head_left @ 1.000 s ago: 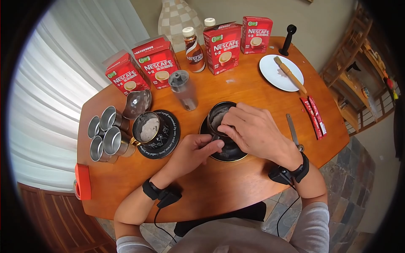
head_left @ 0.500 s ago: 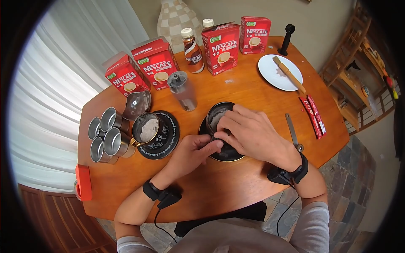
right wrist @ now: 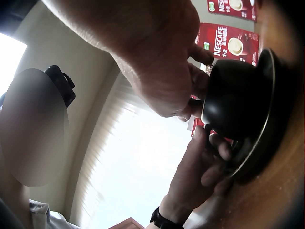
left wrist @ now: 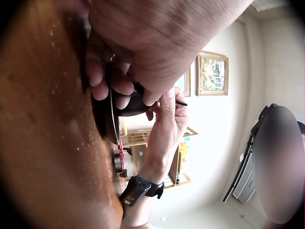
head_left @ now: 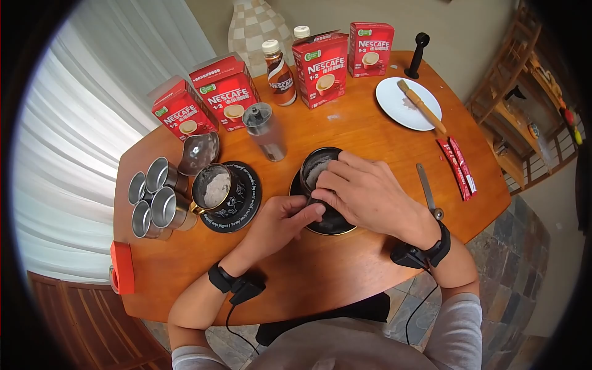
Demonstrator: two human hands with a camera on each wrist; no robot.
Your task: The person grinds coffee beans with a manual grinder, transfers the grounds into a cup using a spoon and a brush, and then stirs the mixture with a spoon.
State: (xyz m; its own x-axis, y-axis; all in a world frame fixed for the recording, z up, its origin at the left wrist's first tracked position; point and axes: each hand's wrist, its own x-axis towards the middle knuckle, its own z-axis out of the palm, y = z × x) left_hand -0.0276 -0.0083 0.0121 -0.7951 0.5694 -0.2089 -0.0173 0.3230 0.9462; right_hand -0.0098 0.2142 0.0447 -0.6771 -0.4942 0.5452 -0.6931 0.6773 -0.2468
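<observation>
A black cup (head_left: 312, 165) with a gold rim stands on a black saucer (head_left: 335, 227), and pale powdery residue clings to its inside. My left hand (head_left: 283, 223) grips the cup's handle from the near left, with the thumb on top and fingers close to the saucer. Over the cup's mouth, my right hand (head_left: 370, 196) has bent fingers reaching past the rim. In the left wrist view, it pinches a slim dark stick-like thing (left wrist: 180, 102), whose end sticks out above the thumb. The lower end is hidden.
Left lie a cup of pale powder (head_left: 217, 189) on a round black coaster (head_left: 249, 203), several metal cups (head_left: 165, 206) and a dark bowl (head_left: 201, 153). A grinder (head_left: 265, 131) stands behind. Nescafe boxes (head_left: 320, 69) line the back; a white plate (head_left: 390, 111) bears a brush (head_left: 422, 106).
The right hand's fingers and thumb have shifted slightly left inside the cup's mouth. The left hand keeps its hold on the handle. The whole head view has shifted slightly.
</observation>
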